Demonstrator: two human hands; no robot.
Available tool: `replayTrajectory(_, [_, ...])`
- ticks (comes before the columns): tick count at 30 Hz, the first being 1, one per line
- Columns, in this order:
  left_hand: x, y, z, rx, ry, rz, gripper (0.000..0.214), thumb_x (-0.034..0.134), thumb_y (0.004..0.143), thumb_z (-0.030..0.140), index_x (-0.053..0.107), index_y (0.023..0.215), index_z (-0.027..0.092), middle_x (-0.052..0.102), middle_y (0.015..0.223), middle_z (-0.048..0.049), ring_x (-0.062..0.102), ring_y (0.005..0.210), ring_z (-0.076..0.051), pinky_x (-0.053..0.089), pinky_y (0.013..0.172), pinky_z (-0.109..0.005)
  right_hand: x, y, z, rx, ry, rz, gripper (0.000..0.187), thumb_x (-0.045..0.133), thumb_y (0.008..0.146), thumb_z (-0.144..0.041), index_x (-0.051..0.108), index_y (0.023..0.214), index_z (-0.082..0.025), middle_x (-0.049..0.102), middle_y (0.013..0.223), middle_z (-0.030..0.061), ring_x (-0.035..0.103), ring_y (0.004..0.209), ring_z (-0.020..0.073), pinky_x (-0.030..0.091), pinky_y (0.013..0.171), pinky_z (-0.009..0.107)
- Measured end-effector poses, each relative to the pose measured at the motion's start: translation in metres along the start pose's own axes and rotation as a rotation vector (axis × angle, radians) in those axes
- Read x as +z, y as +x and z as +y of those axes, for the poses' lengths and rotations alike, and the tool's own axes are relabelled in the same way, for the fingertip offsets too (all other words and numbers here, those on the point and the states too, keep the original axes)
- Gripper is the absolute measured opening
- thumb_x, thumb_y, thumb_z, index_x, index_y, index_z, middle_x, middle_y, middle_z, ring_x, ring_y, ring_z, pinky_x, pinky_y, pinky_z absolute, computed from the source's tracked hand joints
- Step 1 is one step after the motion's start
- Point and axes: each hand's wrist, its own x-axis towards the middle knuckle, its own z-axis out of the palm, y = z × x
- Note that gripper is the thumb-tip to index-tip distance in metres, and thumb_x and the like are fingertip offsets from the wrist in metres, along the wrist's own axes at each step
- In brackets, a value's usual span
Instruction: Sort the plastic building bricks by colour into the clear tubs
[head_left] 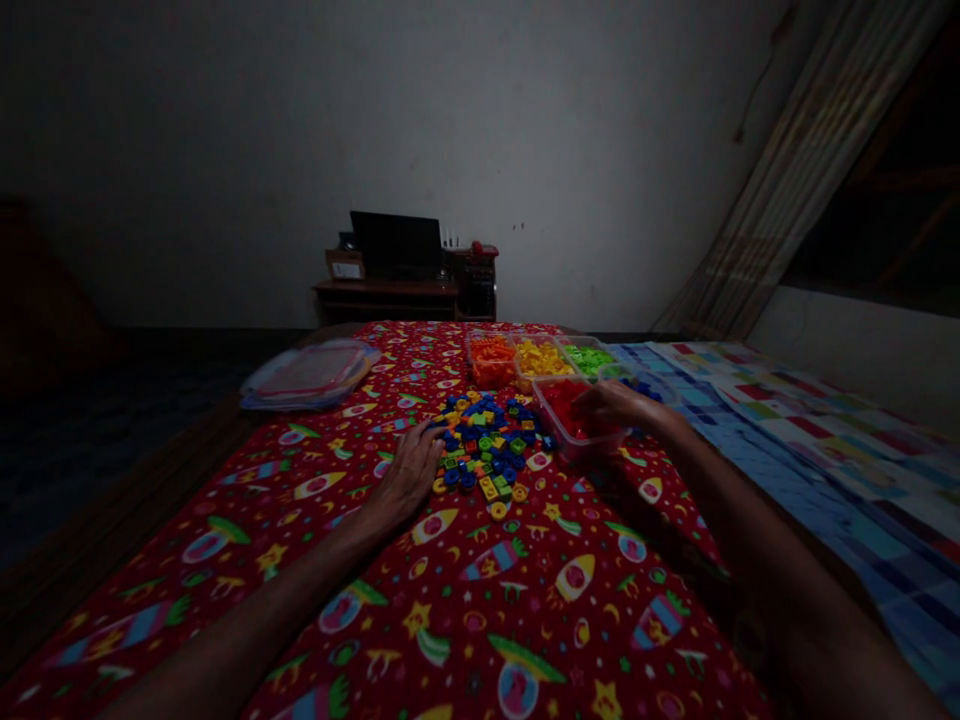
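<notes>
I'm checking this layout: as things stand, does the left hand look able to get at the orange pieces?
Probably yes: the left hand rests at the mixed pile, and only that pile's edge and patterned cloth seem to lie between it and the orange pieces. The right hand is farther right.

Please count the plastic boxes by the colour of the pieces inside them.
Box of orange pieces: 1
Box of yellow pieces: 1
Box of green pieces: 1
Box of red pieces: 1
Box of blue pieces, partly hidden by the right hand: 1
Total: 5
</notes>
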Motion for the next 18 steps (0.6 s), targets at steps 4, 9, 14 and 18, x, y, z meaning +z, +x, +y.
replayTrajectory(4, [0.001,0.000,-0.001,-0.003,-0.013,0.023,0.041,0.021,0.097,0.036,0.046,0.126,0.020,0.044,0.132,-0.0096,0.033,0.132,-0.021,0.029,0.112,-0.044,-0.002,0.017,-0.010,0.097,-0.030,0.031,0.050,0.047,0.061,0.002,0.071,0.101,-0.015,0.073,0.083,0.0057,0.065,0.073,0.0164,0.048,0.064,0.021])
replayTrajectory(9, [0.001,-0.001,-0.003,0.018,-0.017,-0.002,0.041,0.022,0.097,0.036,0.045,0.127,0.019,0.043,0.133,-0.0104,0.034,0.131,-0.023,0.030,0.111,-0.047,-0.005,0.018,-0.018,0.056,-0.092,0.114,0.048,0.048,0.067,-0.002,0.069,0.108,-0.016,0.072,0.092,0.0071,0.064,0.078,0.0166,0.047,0.068,0.023])
replayTrajectory(14, [-0.001,0.000,0.001,-0.027,-0.017,-0.002,0.043,0.022,0.097,0.038,0.046,0.126,0.017,0.043,0.134,-0.0112,0.034,0.131,-0.023,0.029,0.112,-0.047,0.005,0.018,-0.023,-0.038,-0.122,0.065,0.041,0.052,0.064,0.001,0.072,0.097,-0.014,0.071,0.084,0.0071,0.061,0.073,0.0164,0.045,0.067,0.023])
replayTrajectory(18, [-0.003,0.000,0.004,0.006,-0.028,0.002,0.041,0.022,0.097,0.036,0.046,0.126,0.019,0.044,0.133,-0.0101,0.035,0.132,-0.022,0.030,0.111,-0.045,0.016,0.029,-0.047,-0.021,-0.023,0.330,0.033,0.049,0.076,-0.006,0.071,0.099,-0.013,0.069,0.077,0.0079,0.059,0.068,0.0145,0.043,0.064,0.024])
